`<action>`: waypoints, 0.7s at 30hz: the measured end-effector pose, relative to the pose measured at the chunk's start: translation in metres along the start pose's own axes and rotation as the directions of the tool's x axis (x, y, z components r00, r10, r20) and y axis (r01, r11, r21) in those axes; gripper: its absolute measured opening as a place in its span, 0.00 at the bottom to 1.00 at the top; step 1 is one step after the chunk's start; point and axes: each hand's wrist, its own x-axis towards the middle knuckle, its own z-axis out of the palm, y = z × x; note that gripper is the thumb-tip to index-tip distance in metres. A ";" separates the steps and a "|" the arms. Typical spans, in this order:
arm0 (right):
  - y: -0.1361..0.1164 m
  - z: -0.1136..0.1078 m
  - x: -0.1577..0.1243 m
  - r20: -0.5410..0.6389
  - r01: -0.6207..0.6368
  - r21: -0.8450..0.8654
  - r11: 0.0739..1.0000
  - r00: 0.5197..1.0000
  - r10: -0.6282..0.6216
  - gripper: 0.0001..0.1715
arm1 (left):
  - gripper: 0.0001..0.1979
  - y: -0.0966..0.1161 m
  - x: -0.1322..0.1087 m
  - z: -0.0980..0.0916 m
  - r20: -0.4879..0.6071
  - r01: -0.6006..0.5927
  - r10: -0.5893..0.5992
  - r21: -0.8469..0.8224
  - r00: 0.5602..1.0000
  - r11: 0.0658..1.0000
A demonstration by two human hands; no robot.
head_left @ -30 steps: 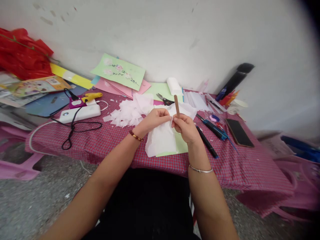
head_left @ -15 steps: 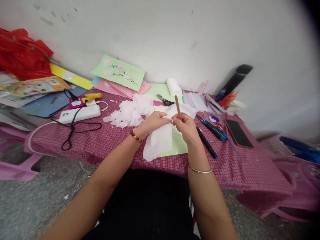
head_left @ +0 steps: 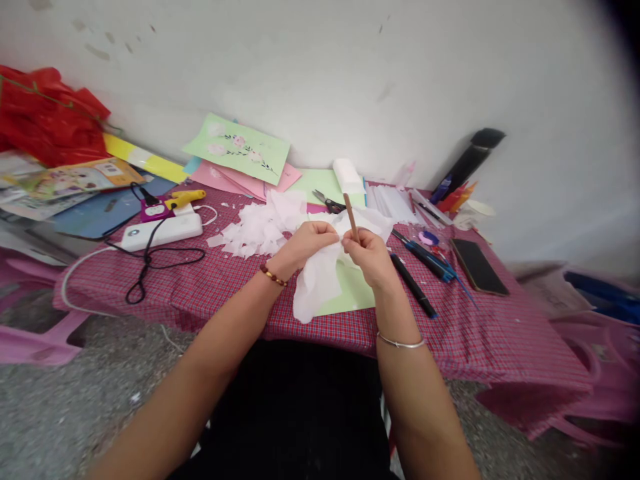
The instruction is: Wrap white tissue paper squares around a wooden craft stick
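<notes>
Thin white tissue paper [head_left: 317, 287] hangs from the person's fingertips above the middle of the desk's front edge, over a light green paper sheet [head_left: 353, 293]. The left hand [head_left: 316, 239] pinches the tissue between thumb and fingers. The right hand [head_left: 367, 252] is closed around a flat brown stick [head_left: 351, 217], its fingertips meeting the left's at the tissue. Torn white tissue pieces [head_left: 253, 230] lie to the left; a black rectangular phone [head_left: 480, 267] lies towards the desk's right edge [head_left: 540, 333].
</notes>
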 end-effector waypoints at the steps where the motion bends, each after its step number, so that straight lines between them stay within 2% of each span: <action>1: 0.000 0.000 0.000 0.000 0.005 0.005 1.000 1.000 -0.005 0.04 | 0.06 0.000 0.000 0.000 -0.006 0.001 -0.001 -0.010 1.000 1.000; 8: -0.003 -0.001 0.000 -0.048 0.004 0.015 1.000 0.999 -0.003 0.04 | 0.05 0.002 -0.001 -0.001 -0.012 -0.018 0.019 0.029 1.000 0.999; 21: -0.001 -0.002 -0.001 0.013 -0.002 0.013 1.000 1.000 0.002 0.05 | 0.06 0.006 -0.003 -0.001 -0.009 -0.120 0.121 0.085 0.993 0.989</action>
